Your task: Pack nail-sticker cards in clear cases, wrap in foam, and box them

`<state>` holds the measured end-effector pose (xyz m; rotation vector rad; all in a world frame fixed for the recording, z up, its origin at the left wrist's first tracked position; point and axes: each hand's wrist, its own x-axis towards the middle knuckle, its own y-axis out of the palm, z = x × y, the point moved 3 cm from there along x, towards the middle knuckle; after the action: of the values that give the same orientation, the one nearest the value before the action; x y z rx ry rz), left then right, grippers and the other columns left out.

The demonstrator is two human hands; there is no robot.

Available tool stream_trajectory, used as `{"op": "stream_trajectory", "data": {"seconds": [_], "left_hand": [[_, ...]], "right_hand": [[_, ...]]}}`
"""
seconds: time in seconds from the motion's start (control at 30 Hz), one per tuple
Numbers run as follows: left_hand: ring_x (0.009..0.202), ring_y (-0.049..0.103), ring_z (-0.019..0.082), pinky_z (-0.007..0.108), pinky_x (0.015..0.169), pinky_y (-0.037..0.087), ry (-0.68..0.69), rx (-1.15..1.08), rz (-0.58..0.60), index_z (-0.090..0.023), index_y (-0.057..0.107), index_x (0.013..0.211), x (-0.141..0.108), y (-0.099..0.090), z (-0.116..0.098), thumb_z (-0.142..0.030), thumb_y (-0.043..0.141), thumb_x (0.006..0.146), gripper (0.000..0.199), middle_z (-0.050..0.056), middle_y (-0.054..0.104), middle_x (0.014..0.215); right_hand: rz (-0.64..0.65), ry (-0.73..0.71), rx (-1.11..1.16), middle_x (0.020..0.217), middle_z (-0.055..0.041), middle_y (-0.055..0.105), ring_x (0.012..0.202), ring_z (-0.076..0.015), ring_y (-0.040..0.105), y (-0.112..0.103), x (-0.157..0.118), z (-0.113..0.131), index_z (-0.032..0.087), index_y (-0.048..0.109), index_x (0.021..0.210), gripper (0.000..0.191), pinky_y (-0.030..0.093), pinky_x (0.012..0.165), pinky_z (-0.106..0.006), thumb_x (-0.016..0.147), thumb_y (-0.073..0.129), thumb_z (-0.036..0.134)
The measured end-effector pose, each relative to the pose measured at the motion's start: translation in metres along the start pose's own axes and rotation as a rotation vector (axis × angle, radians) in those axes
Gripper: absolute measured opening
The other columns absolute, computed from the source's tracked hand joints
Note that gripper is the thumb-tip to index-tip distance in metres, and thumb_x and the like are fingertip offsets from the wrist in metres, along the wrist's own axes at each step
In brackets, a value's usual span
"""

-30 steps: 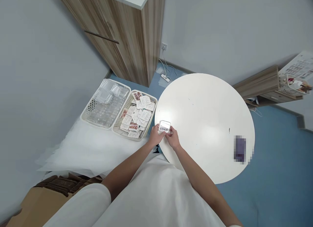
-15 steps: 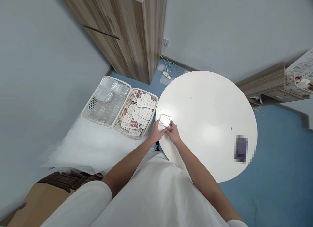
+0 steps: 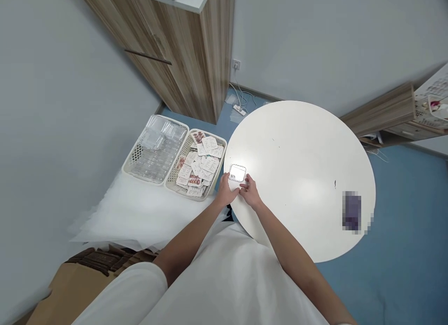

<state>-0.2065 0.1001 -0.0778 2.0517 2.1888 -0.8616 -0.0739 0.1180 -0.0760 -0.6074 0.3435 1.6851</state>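
Left hand [image 3: 227,190] and right hand [image 3: 249,191] were found spread, thumbs parted from fingers, at the seven and five o'clock sides of a small clear plastic box [image 3: 237,172]. Whether the fingertips bore on the box could not be told. Glare on its top hid most of the contents. The box lay flat on a round white counter [image 3: 297,148], near the rim at nine o'clock. A purplish item [image 3: 352,210], blurred into squares, lay toward the counter's four o'clock edge.

From the box, a pale basket [image 3: 171,178] of loose printed cards [image 3: 209,164] stood at nine o'clock, just beside the counter. Beyond it, alongside, a second basket [image 3: 136,153] held clear plastic containers [image 3: 159,134]. White sheeting [image 3: 140,213] spread at eight o'clock, with brown cardboard [image 3: 73,287] past it. A wood-grain cabinet [image 3: 189,54] stood at eleven o'clock; a power strip [image 3: 239,110] lay on the floor at twelve.
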Motion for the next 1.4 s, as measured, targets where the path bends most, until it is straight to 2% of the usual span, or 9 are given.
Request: {"op": "stream_trajectory", "data": {"seconds": [0.1,0.2,0.33,0.47,0.67,0.87,1.13,1.3,1.4], "left_hand": [[0.132,0.014,0.027,0.041,0.105,0.022,-0.011,0.014,-0.005,-0.02,0.022,0.131,-0.003,0.002,0.0,-0.026,0.064,0.066,0.078,0.014,0.011,0.143],[0.131,0.016,0.029,0.042,0.105,0.022,0.011,-0.006,-0.033,-0.021,0.021,0.132,-0.004,0.005,0.004,-0.028,0.068,0.063,0.083,0.013,0.004,0.144],[0.128,0.026,0.027,0.042,0.104,0.025,0.071,-0.138,-0.1,-0.026,0.02,0.132,-0.007,0.008,0.011,-0.03,0.065,0.067,0.079,0.011,0.002,0.144],[0.13,0.023,0.025,0.04,0.104,0.026,0.078,-0.218,-0.165,-0.026,0.024,0.131,-0.02,0.009,0.014,-0.03,0.061,0.071,0.071,0.009,0.006,0.144],[0.12,0.039,0.023,0.038,0.096,0.038,0.045,-0.156,-0.26,-0.023,0.046,0.117,-0.075,0.016,0.014,-0.027,0.056,0.074,0.045,0.009,0.036,0.131],[0.1,0.053,0.02,0.031,0.076,0.049,-0.029,-0.147,-0.395,-0.021,0.056,0.103,-0.149,0.023,0.021,-0.027,0.055,0.073,0.031,0.008,0.054,0.111],[0.089,0.057,0.017,0.028,0.07,0.049,-0.055,-0.155,-0.61,-0.02,0.057,0.099,-0.203,-0.02,0.035,-0.027,0.053,0.074,0.026,0.007,0.059,0.103],[0.09,0.057,0.018,0.03,0.074,0.048,-0.033,-0.086,-0.579,-0.02,0.057,0.099,-0.22,-0.057,0.04,-0.025,0.055,0.071,0.029,0.006,0.058,0.107],[0.097,0.055,0.021,0.032,0.08,0.046,-0.096,-0.107,-0.547,-0.02,0.055,0.104,-0.225,-0.082,0.044,-0.028,0.06,0.068,0.038,0.009,0.055,0.114]], "right_hand": [[-0.001,-0.004,0.001,0.125,-0.007,0.029,0.106,-0.0188,0.047,-0.003,-0.007,-0.007,0.03,0.025,0.132,0.081,0.043,0.091,-0.035,0.06,0.063,0.023],[0.012,-0.01,-0.001,0.125,-0.0062,0.03,0.108,-0.0174,0.046,-0.007,-0.017,-0.014,0.031,0.025,0.132,0.079,0.039,0.096,-0.035,0.062,0.063,0.024],[0.042,-0.012,-0.04,0.128,-0.0053,0.031,0.11,-0.0166,0.046,-0.016,-0.033,-0.023,0.03,0.033,0.127,0.07,0.036,0.1,-0.036,0.064,0.062,0.023],[0.119,-0.033,-0.09,0.128,-0.0057,0.037,0.113,-0.0173,0.045,-0.03,-0.052,-0.033,0.027,0.042,0.119,0.056,0.035,0.1,-0.037,0.066,0.059,0.023],[0.239,-0.086,-0.208,0.116,-0.0068,0.051,0.095,-0.0162,0.056,-0.043,-0.08,-0.052,0.023,0.05,0.108,0.039,0.045,0.088,-0.036,0.069,0.054,0.024],[0.443,-0.157,-0.368,0.106,-0.0068,0.057,0.08,-0.0142,0.059,-0.026,-0.1,-0.065,0.019,0.053,0.103,0.035,0.048,0.078,-0.033,0.069,0.049,0.023],[0.744,-0.343,-0.667,0.104,-0.007,0.058,0.079,-0.0152,0.058,0.009,-0.118,-0.05,0.02,0.057,0.1,0.032,0.048,0.074,-0.032,0.069,0.054,0.027],[0.778,-0.411,-0.736,0.101,-0.0064,0.059,0.077,-0.0146,0.058,0.051,-0.111,-0.035,0.019,0.057,0.099,0.03,0.047,0.071,-0.03,0.07,0.054,0.026],[0.742,-0.442,-0.736,0.102,-0.0064,0.059,0.08,-0.0155,0.059,0.083,-0.104,-0.023,0.02,0.056,0.1,0.03,0.047,0.073,-0.031,0.072,0.051,0.027]]}}
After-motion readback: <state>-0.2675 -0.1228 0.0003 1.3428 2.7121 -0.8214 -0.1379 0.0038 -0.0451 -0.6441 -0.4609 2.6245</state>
